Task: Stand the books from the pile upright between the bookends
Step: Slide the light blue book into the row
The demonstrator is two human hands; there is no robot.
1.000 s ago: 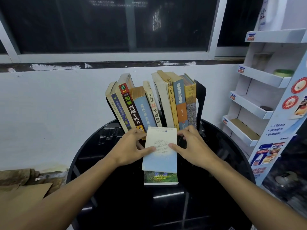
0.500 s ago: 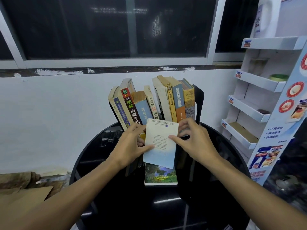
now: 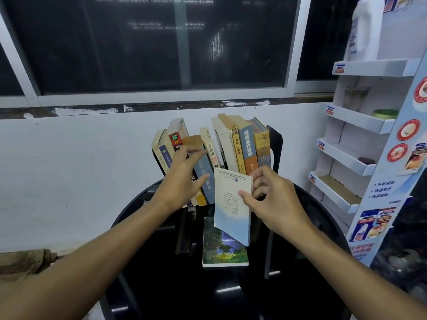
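Note:
My right hand (image 3: 275, 199) grips a pale blue-and-white book (image 3: 232, 209) by its right edge and holds it upright above the table, just in front of the row. My left hand (image 3: 184, 179) is off that book, fingers spread, against the left-leaning books (image 3: 182, 155) of the row. Between those and the right group of upright books (image 3: 245, 146) there is a narrow gap. A black bookend (image 3: 275, 144) closes the row on the right; the left bookend is mostly hidden. One book with a green forest cover (image 3: 223, 248) lies flat on the table.
The round black glossy table (image 3: 300, 285) stands against a white wall under a dark window. A white cardboard display shelf (image 3: 360, 125) with small items stands close on the right. Brown cardboard (image 3: 20, 264) lies low at the left.
The pale book rose from the pile and was turned upright. My left hand let go of it and moved up to the leaning books; my right hand kept hold.

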